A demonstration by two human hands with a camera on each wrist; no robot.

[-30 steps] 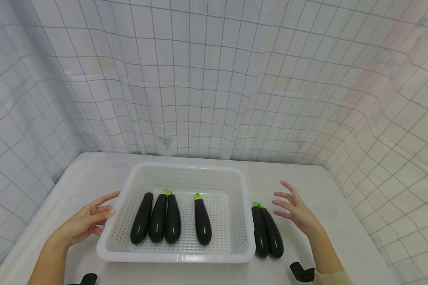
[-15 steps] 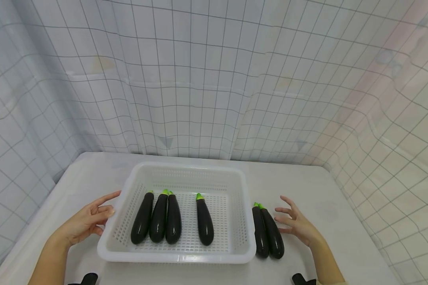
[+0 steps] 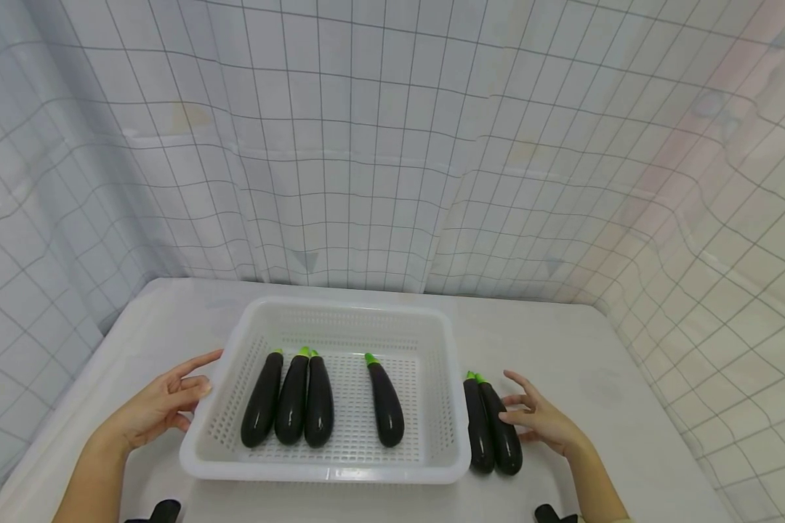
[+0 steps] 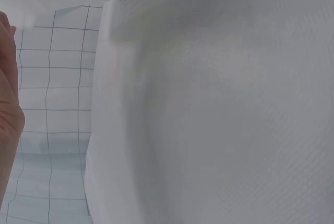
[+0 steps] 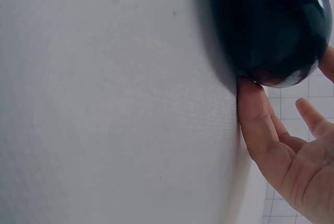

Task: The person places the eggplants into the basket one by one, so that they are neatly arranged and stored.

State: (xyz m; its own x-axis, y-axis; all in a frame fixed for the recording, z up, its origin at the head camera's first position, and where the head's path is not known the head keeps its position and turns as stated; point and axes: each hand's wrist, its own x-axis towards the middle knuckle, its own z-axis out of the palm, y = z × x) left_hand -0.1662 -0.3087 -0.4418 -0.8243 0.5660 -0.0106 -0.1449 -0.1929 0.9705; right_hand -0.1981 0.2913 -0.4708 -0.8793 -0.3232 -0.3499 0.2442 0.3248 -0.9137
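Several glossy dark eggplants with bright green stem ends are in the head view. In the white plastic basket (image 3: pixel 262 473), a lone eggplant (image 3: pixel 385 405) lies right of a group. Outside its right wall, two more lie side by side on the table, the inner eggplant (image 3: pixel 479 428) and the outer eggplant (image 3: pixel 501 428). My right hand (image 3: pixel 543 421) has its thumb over the outer one; the right wrist view shows a fingertip (image 5: pixel 254 98) low against that eggplant's side (image 5: pixel 266 25). My left hand (image 3: pixel 157 407) touches the basket's left rim, index finger stretched along it.
A white cloth covers the table (image 3: pixel 602 378). White grid-patterned curtains (image 3: pixel 340 160) hang behind it and along both sides. Black straps (image 3: pixel 165 510) show near each wrist at the bottom of the head view.
My right hand has come down and toward me, bringing its fingers to the outer eggplant. The lone eggplant has shifted right and tilted inside the basket. My left hand stays in place.
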